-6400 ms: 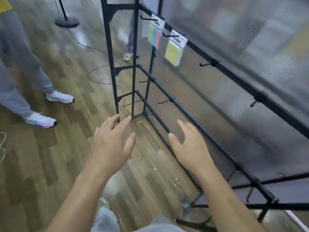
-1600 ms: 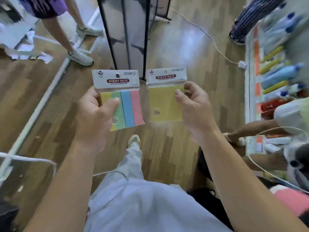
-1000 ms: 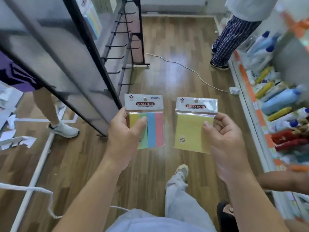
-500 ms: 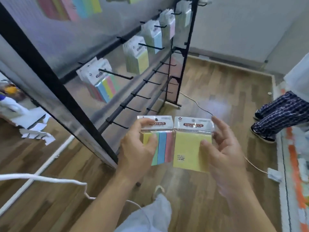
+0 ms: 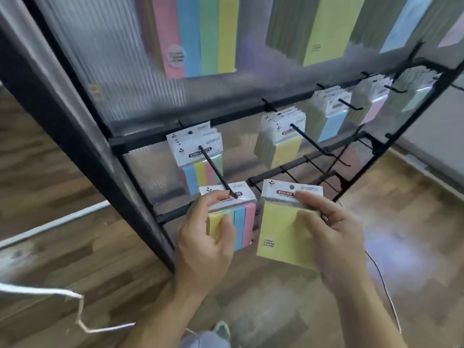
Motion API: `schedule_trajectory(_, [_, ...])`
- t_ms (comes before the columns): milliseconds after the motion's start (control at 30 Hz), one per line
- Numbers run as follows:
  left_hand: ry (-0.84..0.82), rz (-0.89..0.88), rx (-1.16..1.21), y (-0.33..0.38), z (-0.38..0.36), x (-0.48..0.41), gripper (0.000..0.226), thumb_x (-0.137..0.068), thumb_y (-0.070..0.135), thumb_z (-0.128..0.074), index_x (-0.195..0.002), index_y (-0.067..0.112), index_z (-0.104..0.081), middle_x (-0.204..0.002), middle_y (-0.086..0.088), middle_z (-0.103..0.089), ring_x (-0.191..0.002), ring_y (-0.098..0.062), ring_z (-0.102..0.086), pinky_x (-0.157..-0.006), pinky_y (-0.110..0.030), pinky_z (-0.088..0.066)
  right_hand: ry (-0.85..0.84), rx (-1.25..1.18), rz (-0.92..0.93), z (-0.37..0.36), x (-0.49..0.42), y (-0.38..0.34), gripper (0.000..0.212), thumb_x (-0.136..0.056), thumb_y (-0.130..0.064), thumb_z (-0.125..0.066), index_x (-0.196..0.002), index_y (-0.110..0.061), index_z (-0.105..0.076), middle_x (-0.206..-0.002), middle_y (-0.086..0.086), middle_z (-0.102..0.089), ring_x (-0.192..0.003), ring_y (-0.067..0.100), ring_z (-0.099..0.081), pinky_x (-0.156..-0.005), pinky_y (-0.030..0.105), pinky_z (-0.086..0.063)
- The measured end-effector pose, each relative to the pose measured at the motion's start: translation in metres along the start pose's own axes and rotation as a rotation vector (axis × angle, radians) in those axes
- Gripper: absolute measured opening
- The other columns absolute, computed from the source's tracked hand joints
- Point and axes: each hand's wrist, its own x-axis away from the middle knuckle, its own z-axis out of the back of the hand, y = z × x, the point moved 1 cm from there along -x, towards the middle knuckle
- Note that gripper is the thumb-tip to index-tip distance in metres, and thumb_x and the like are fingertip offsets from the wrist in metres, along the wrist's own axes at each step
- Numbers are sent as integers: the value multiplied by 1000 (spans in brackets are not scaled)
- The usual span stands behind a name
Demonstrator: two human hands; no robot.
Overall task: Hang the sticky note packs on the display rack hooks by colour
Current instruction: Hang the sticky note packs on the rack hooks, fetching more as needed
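My left hand (image 5: pixel 203 249) grips a four-colour striped sticky note pack (image 5: pixel 241 222), whose white header sits at the tip of a black hook (image 5: pixel 218 172). Further back on that hook hang several striped packs (image 5: pixel 198 156). My right hand (image 5: pixel 336 237) pinches a plain yellow pack (image 5: pixel 281 234) by its header and right side, just right of the striped one. A hook to the right (image 5: pixel 311 140) carries several yellow packs (image 5: pixel 283 139).
The black display rack (image 5: pixel 140 141) has a ribbed translucent back panel. More hooks to the right hold blue packs (image 5: pixel 329 116) and pink packs (image 5: pixel 371 101). Bare hooks (image 5: pixel 316 164) stick out of the lower rail. A white cord (image 5: pixel 75 305) and a thin cable (image 5: pixel 386 292) lie on the wood floor.
I have come closer to the rack. Both hands have lifted their packs toward the hooks, and the striped pack's header now meets the tip of the striped-pack hook.
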Motion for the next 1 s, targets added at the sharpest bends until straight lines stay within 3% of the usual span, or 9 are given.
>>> schedule_trajectory(67, [36, 25, -51, 0, -3, 0, 24, -88, 19, -57, -111, 24, -61, -95, 8, -68, -81, -3, -65, -66, -19, -51, -78, -23, 13, -3, -15, 1, 29, -85, 4, -60, -94, -20, -73, -71, -23, -70, -61, -8, -58, -55, 5, -41])
schedule_trajectory(167, [112, 6, -129, 7, -5, 6, 16, -86, 22, -55, -98, 28, -61, -91, 19, -65, -76, 4, -61, -64, -7, -43, -172, -33, 19, -4, -35, 3, 28, -72, -14, -59, -88, -30, -74, -73, -18, -72, -61, -1, -57, -56, 10, -43])
schedule_trajectory(333, [240, -19, -166, 30, -18, 22, 17, -83, 22, -55, -97, 30, -62, -88, 19, -66, -78, 3, -64, -66, -9, -45, -336, -18, 24, 1, -58, 8, 30, -69, -20, -58, -79, -41, -77, -76, 9, -71, -66, 10, -54, -62, 23, -43])
schedule_trajectory(467, [335, -26, -183, 43, -28, 29, 19, -83, 22, -57, -99, 27, -64, -88, 17, -68, -78, -1, -66, -67, -13, -48, -427, -29, 55, 10, -66, 7, 27, -71, -20, -58, -76, -40, -76, -77, -11, -73, -66, 5, -58, -59, 13, -44])
schedule_trajectory(733, [482, 33, -248, 47, -40, 27, 30, -82, 20, -53, -111, 22, -61, -101, 2, -71, -90, -15, -70, -76, -18, -53, -495, -38, 133, 32, -82, 5, 25, -73, -22, -58, -86, -35, -76, -61, -15, -60, -59, 15, -41, -52, 22, -35])
schedule_trajectory(833, [499, 81, -313, 44, -42, 25, 34, -81, 19, -51, -113, 19, -64, -105, 1, -69, -95, -11, -67, -81, -13, -50, -480, -62, 139, 40, -86, 3, 27, -73, -20, -58, -88, -36, -73, -73, -17, -69, -61, 8, -50, -54, 17, -40])
schedule_trajectory(1000, [479, 129, -388, 43, -49, 21, 37, -82, 6, -53, -116, 10, -67, -106, 6, -64, -99, 9, -58, -74, -4, -44, -373, -33, 210, 54, -95, 11, 35, -75, -19, -55, -97, -41, -69, -85, -17, -72, -62, 9, -49, -58, 16, -42])
